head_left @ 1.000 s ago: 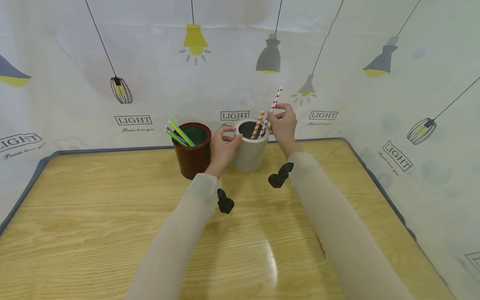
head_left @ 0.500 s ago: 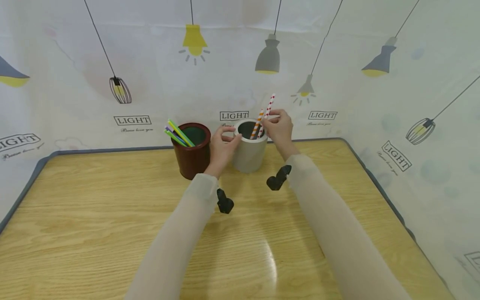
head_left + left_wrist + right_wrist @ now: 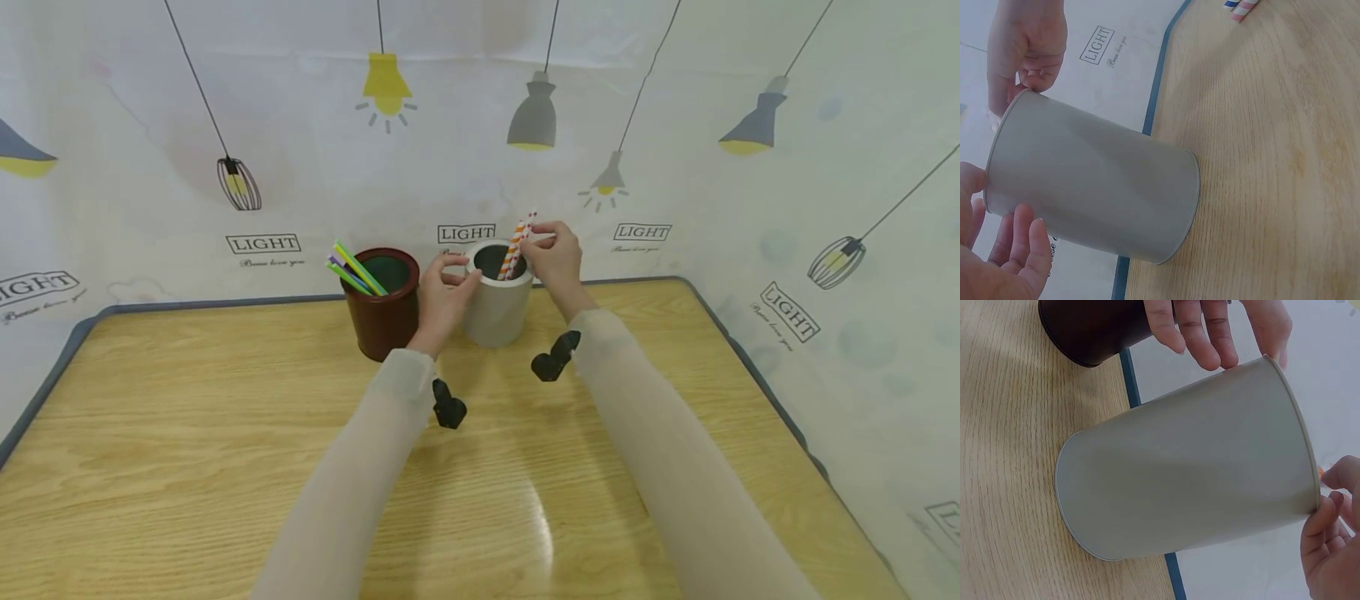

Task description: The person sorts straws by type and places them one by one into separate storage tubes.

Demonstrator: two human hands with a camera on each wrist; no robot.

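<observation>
In the head view, a light grey cylindrical container point(image 3: 495, 315) stands upright near the back of the table. An orange-striped paper straw point(image 3: 510, 257) leans inside it. Close beside that one is a red-dotted white paper straw point(image 3: 532, 218), which my right hand point(image 3: 557, 260) pinches between thumb and fingers at the rim's right side. My left hand point(image 3: 442, 302) holds the container's left side, thumb and index finger at the rim. In the left wrist view, the other fingertips point(image 3: 1037, 231) lie along the outer wall. The straws' lower ends are hidden inside.
Left of the grey container stands a dark red container point(image 3: 384, 327) with several green, yellow and purple straws point(image 3: 358, 271). A pink-striped straw point(image 3: 1244, 9) and a blue-striped one lie on the wooden table point(image 3: 187, 433). A printed cloth backdrop point(image 3: 300, 125) borders the table.
The red-dotted straw has gone down and left into the grey container, its top now close to the orange-striped straw's top. My right hand moved down and left with it; the left stayed put.
</observation>
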